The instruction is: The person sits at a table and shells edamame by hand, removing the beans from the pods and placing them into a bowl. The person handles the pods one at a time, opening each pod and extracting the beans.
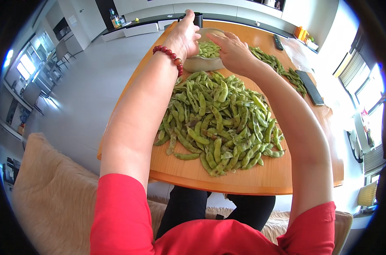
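Note:
My left hand [187, 37], with a red bead bracelet at its wrist, is raised over the left rim of a pale bowl [203, 64]. Shelled green beans [209, 49] lie inside that bowl. Over its right rim I see my right hand [232, 51], palm turned down and fingers stretched to the left. Neither hand shows anything in its grasp. A large heap of green soybean pods [218, 124] is spread on the wooden table [186, 172] between my forearms, on the near side of the bowl.
Empty-looking pods [271, 60] form a strip right of the bowl. Beside them lie a dark phone [309, 87], a remote control [278, 42] and a clear plastic bag [295, 54]. Behind the bowl stands a black mug [198, 19]. A cloth-covered sofa [52, 188] is at the near left.

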A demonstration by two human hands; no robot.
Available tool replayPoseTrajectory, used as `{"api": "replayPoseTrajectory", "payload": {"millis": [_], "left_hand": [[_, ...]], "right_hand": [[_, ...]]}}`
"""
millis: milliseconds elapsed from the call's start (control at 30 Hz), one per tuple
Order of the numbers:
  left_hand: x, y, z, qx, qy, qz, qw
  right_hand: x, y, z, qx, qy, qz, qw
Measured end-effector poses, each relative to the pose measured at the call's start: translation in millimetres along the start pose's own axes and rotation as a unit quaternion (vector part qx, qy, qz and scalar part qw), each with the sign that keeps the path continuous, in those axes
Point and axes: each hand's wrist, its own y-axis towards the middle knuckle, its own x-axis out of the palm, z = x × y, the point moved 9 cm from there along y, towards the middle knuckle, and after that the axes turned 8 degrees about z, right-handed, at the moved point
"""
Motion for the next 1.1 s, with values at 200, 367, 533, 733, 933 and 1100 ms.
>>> {"api": "replayPoseTrajectory", "payload": {"millis": [200, 367, 533, 733, 933, 1100], "left_hand": [[17.2, -20.2, -3.5, -0.03, -0.009, -0.064, 0.997], [11.5, -49.2, 20.6, 0.165, 0.129, -0.006, 0.978], [45.9, -91.6, 17.1, 0.26, 0.2, -0.066, 0.942], [97.6, -156.2, -21.1, 0.255, 0.23, -0.205, 0.917], [104.9, -196.1, -33.7, 0.263, 0.248, -0.256, 0.897], [89.1, -221.7, -25.4, 0.267, 0.214, -0.231, 0.911]], "right_hand": [[9.7, -3.0, -9.1, -0.004, -0.084, -0.078, 0.993], [-2.8, -0.7, 20.3, 0.076, -0.123, -0.004, 0.99], [-63.6, -45.8, 83.3, 0.149, -0.015, 0.157, 0.976], [-70.1, -145.9, 188.3, 0.28, -0.196, 0.034, 0.939], [-61.7, -153.6, 195.3, 0.33, -0.241, -0.017, 0.912], [-90.5, -159.0, 193.7, 0.358, 0.097, 0.178, 0.911]]}}
